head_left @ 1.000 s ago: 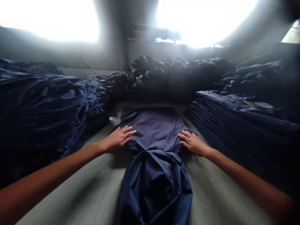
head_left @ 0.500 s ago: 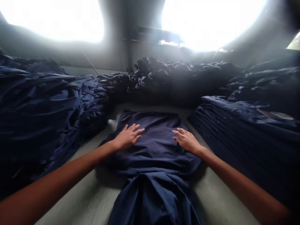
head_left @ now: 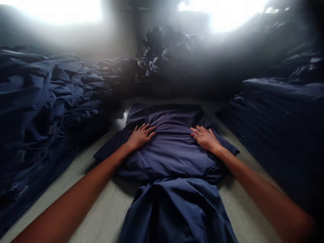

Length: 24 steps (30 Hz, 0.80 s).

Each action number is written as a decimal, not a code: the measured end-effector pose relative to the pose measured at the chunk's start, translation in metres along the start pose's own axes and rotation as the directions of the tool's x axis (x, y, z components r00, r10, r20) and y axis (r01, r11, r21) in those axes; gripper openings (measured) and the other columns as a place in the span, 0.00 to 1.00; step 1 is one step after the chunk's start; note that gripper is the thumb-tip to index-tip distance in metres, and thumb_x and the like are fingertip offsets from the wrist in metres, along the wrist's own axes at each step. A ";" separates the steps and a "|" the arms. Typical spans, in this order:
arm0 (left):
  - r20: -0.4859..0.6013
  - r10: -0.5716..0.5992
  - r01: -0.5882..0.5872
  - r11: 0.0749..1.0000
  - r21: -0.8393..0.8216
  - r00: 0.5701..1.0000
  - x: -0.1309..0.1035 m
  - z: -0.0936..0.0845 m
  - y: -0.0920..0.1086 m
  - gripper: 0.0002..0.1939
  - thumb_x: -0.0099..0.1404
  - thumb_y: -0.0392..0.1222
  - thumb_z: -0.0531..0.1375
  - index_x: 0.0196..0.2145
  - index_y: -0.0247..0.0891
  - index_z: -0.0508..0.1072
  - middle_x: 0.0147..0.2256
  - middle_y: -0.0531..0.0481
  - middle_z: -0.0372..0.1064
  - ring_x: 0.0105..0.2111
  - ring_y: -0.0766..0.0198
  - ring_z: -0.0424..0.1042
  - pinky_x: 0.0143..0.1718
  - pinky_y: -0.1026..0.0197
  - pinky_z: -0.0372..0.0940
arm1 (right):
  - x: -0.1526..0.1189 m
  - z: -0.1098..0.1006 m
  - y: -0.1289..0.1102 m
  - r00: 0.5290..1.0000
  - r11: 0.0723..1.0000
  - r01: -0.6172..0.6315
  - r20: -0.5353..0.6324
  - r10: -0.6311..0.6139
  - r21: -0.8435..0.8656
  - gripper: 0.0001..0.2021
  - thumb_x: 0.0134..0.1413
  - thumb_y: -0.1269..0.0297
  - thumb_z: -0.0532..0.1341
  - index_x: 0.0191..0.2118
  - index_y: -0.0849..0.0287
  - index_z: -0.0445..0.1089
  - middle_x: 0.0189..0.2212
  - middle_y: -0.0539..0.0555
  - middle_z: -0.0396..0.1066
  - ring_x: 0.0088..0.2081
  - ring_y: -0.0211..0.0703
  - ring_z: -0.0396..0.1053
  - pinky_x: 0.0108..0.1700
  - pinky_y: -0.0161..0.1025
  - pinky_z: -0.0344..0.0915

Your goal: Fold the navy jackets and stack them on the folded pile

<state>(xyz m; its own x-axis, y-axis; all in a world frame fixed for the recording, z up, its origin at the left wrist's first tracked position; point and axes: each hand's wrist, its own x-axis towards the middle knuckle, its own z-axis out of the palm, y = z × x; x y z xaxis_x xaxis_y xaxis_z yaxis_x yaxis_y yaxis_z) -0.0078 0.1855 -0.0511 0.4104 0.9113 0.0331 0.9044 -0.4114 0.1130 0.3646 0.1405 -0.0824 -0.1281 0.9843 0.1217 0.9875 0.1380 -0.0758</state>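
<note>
Navy garments (head_left: pixel 172 148) lie stacked in front of me, their top surface lightly wrinkled. My left hand (head_left: pixel 141 135) rests flat on the left side of the top cloth, fingers spread. Across from it, my right hand (head_left: pixel 206 137) lies palm down on the right side, fingers also apart. Neither hand grips anything. A gathered piece of dark blue cloth (head_left: pixel 177 209) spreads from the stack's near edge towards me. Whether it belongs to the top garment I cannot tell.
Tall heaps of folded navy cloth (head_left: pixel 63 87) stand on the left, some with small pale tags. A neat folded stack (head_left: pixel 275 111) runs along the right. Crumpled dark fabric (head_left: pixel 162 57) is piled at the back. Everything sits on a pale surface (head_left: pixel 98 209).
Both hands have come down onto the cloth, which now reaches out wider at both sides. My view has tilted downward, and the bright windows sit higher.
</note>
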 end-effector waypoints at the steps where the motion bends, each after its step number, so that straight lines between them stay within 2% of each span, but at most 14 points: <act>1: -0.010 0.005 -0.005 1.000 0.004 1.000 -0.001 0.000 0.001 0.29 0.79 0.60 0.43 0.72 0.55 0.58 0.74 0.48 0.49 0.74 0.49 0.46 0.72 0.36 0.42 | -0.001 0.001 0.000 1.000 1.000 0.010 -0.011 -0.010 -0.002 0.28 0.76 0.48 0.43 0.73 0.48 0.57 0.73 0.61 0.53 0.73 0.62 0.51 0.69 0.71 0.49; 6: -0.042 0.027 -0.027 1.000 0.014 0.999 -0.004 0.002 0.002 0.28 0.79 0.58 0.45 0.71 0.53 0.61 0.73 0.47 0.53 0.73 0.49 0.51 0.71 0.41 0.47 | -0.010 0.001 -0.001 0.999 1.000 0.019 -0.040 -0.020 -0.016 0.27 0.76 0.50 0.44 0.72 0.51 0.59 0.72 0.62 0.56 0.72 0.62 0.53 0.68 0.69 0.52; 18: -0.067 0.038 -0.038 0.999 0.004 0.997 -0.005 0.003 0.000 0.28 0.79 0.58 0.44 0.70 0.52 0.63 0.71 0.47 0.56 0.72 0.49 0.54 0.71 0.42 0.49 | -0.011 0.000 -0.004 0.995 0.999 0.039 -0.090 -0.038 0.002 0.26 0.75 0.51 0.45 0.70 0.53 0.63 0.70 0.62 0.60 0.70 0.61 0.57 0.67 0.67 0.55; 21: -0.050 0.049 -0.049 0.999 0.015 0.998 -0.006 0.002 0.000 0.30 0.78 0.62 0.44 0.71 0.52 0.61 0.72 0.47 0.54 0.72 0.50 0.52 0.71 0.42 0.48 | -0.011 0.000 -0.004 0.995 0.999 0.040 -0.092 -0.038 0.016 0.27 0.75 0.51 0.45 0.72 0.51 0.59 0.70 0.61 0.60 0.71 0.60 0.57 0.68 0.66 0.53; 24: -0.021 0.043 -0.043 0.999 0.007 0.999 -0.007 0.001 0.000 0.35 0.76 0.67 0.43 0.73 0.52 0.58 0.74 0.46 0.49 0.74 0.48 0.47 0.72 0.38 0.44 | -0.011 0.000 -0.005 0.998 0.999 0.028 -0.063 -0.027 0.017 0.27 0.75 0.51 0.45 0.73 0.49 0.57 0.72 0.60 0.57 0.72 0.59 0.54 0.69 0.66 0.51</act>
<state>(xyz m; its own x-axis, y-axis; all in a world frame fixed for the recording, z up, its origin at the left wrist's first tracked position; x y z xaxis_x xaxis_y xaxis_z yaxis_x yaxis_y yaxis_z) -0.0104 0.1786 -0.0520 0.4462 0.8930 0.0587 0.8869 -0.4500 0.1049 0.3610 0.1288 -0.0829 -0.1489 0.9712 0.1862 0.9818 0.1676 -0.0893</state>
